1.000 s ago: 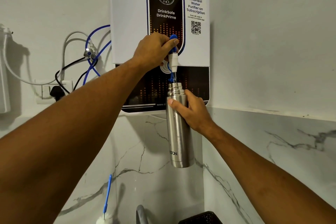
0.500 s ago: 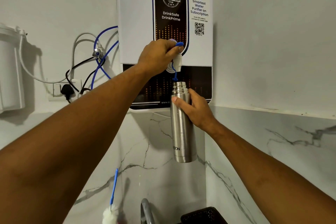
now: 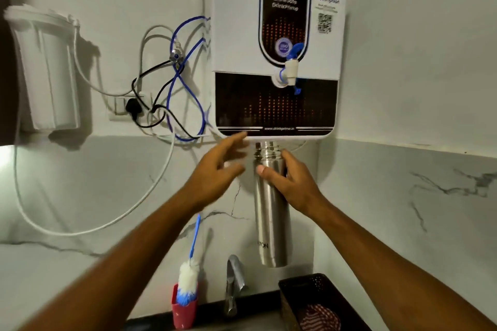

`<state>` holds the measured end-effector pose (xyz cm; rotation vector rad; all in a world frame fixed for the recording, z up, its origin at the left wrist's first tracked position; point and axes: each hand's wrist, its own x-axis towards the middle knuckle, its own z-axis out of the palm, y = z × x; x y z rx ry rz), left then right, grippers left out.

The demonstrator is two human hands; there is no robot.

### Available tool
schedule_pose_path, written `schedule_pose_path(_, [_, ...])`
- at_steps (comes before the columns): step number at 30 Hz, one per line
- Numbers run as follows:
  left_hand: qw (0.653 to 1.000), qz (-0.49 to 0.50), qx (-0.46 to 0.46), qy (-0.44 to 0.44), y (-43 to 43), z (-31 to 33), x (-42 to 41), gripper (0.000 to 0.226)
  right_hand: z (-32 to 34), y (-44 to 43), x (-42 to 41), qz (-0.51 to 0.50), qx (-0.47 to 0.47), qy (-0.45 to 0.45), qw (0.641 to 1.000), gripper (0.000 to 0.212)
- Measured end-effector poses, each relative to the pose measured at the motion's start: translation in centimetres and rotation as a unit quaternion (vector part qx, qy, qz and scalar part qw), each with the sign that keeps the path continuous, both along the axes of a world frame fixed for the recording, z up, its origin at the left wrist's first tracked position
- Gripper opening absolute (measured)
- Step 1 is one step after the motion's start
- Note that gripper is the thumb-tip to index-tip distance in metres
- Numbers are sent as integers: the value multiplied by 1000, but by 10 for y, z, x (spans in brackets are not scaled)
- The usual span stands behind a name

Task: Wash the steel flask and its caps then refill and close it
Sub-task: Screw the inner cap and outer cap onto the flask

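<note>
The steel flask [image 3: 271,217] hangs upright and uncapped in the air, its threaded mouth just below the bottom edge of the water purifier [image 3: 277,43]. My right hand [image 3: 293,183] grips the flask near its neck. My left hand [image 3: 217,169] hovers left of the flask mouth, blurred, fingers spread and holding nothing. The purifier's white tap with a blue lever [image 3: 291,67] sits above the flask, free of any hand. No caps are in view.
A sink faucet [image 3: 234,282] stands below the flask. A blue-handled bottle brush [image 3: 188,279] sits in a red cup [image 3: 184,314]. A dark basket [image 3: 314,301] holds a checked cloth. A white filter housing [image 3: 45,67], cables and tubes hang on the wall at left.
My left hand has let go of the tap lever and dropped down beside the flask mouth. My right hand has lowered the flask away from the tap, below the purifier.
</note>
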<state>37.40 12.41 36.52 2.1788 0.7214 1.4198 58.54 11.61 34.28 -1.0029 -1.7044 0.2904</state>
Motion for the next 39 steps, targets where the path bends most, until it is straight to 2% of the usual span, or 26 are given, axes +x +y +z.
schedule_pose_path(4, [990, -8, -139, -5, -22, -86, -47, 79, -31, -7, -37, 24, -32, -2, 999, 52])
schedule_pose_path(7, [981, -1, -194, 21, -35, -129, -71, 86, -53, -11, -74, 52, -54, -18, 997, 53])
schedule_pose_path(10, [978, 7, -207, 24, -44, -158, -89, 88, -79, -14, -109, 81, -92, -40, 992, 57])
schedule_pose_path(15, [974, 84, -210, -5, -59, -196, -120, 86, -123, -17, -157, 111, -139, -79, 981, 67])
schedule_pose_path(22, [952, 162, -261, -13, -59, -252, -169, 62, -171, -19, -201, 144, -209, -111, 961, 65])
schedule_pose_path(31, [925, 252, -281, -39, -63, -293, -235, 60, -253, -7, -225, 164, -322, -57, 931, 59])
schedule_pose_path(36, [911, 282, -296, -49, -65, -310, -264, 59, -318, -3, -233, 188, -395, -164, 884, 51])
schedule_pose_path(39, [906, 291, -303, -53, -65, -322, -277, 58, -354, -4, -245, 206, -413, -202, 864, 54])
